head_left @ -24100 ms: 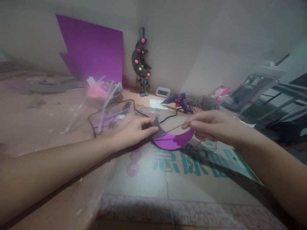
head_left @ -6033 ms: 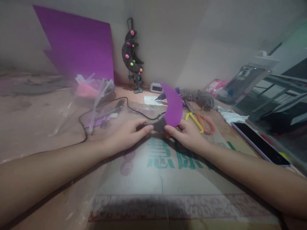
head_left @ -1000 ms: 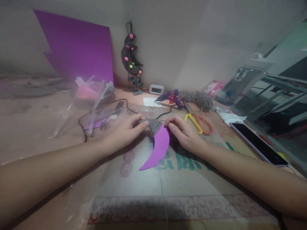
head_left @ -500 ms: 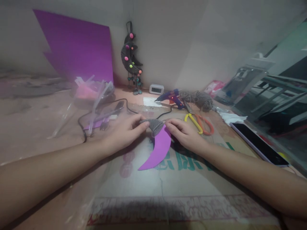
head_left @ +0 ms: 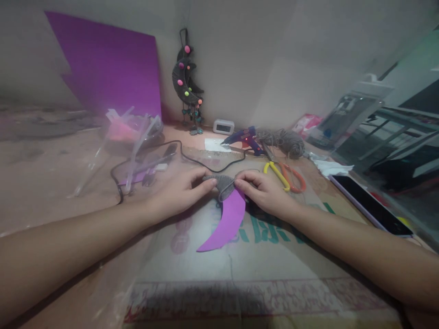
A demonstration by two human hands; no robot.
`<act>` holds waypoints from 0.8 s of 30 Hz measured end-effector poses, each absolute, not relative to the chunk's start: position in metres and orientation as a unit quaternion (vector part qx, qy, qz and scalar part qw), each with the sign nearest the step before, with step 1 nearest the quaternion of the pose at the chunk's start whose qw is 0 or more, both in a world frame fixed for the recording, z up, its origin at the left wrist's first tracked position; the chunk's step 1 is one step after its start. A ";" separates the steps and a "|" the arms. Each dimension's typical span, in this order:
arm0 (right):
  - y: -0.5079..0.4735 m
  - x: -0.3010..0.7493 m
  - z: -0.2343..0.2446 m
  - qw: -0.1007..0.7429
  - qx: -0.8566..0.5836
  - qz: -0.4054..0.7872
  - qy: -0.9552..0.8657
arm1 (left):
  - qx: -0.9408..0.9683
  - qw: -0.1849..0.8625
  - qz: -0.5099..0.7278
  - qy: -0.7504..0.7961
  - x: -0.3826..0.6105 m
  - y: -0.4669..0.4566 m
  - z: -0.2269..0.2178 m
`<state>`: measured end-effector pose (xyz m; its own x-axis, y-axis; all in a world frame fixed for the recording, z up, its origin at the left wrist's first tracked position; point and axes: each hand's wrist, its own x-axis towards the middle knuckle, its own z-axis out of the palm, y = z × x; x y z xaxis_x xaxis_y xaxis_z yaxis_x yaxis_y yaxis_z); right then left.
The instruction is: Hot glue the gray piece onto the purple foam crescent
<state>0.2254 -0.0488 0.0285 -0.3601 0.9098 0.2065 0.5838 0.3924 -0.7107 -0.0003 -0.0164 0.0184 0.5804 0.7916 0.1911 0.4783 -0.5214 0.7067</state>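
Observation:
A purple foam crescent [head_left: 233,214] hangs between my hands, its lower tip pointing down and to the left. Grey yarn [head_left: 224,186] is wrapped around its upper end. My left hand [head_left: 192,185] pinches the wrapped end between thumb and fingers. On the other side, my right hand [head_left: 255,185] is closed at the edge of the wrapping, with a strand of yarn at its fingertips. The curled fingers of both hands are partly hidden.
Beyond my hands lie a blue glue gun [head_left: 243,139], a grey yarn ball [head_left: 293,145] and scissors [head_left: 295,178] with yellow and orange handles. A phone [head_left: 370,205] lies at right. Decorated crescents [head_left: 183,82] hang by a purple sheet [head_left: 116,68]. Plastic bags [head_left: 133,132] sit at left.
The crescent has dropped slightly, with its lower tip nearer to me. My left hand has shifted a little to the right along the yarn; both hands keep their hold.

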 end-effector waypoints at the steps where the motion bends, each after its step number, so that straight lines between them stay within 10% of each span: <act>1: -0.049 0.226 0.028 0.304 -0.478 0.272 -0.778 | 0.832 0.308 0.257 0.382 0.000 -0.016 0.019; 24: -0.050 0.225 0.030 0.297 -0.476 0.301 -0.771 | 0.836 0.316 0.245 0.376 -0.001 -0.017 0.021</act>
<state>0.2248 -0.0505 0.0301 -0.3698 0.9132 0.1712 0.5555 0.3650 -0.7472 -0.0006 -0.0166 0.0214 0.5980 0.7829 0.1719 0.4740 -0.5183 0.7118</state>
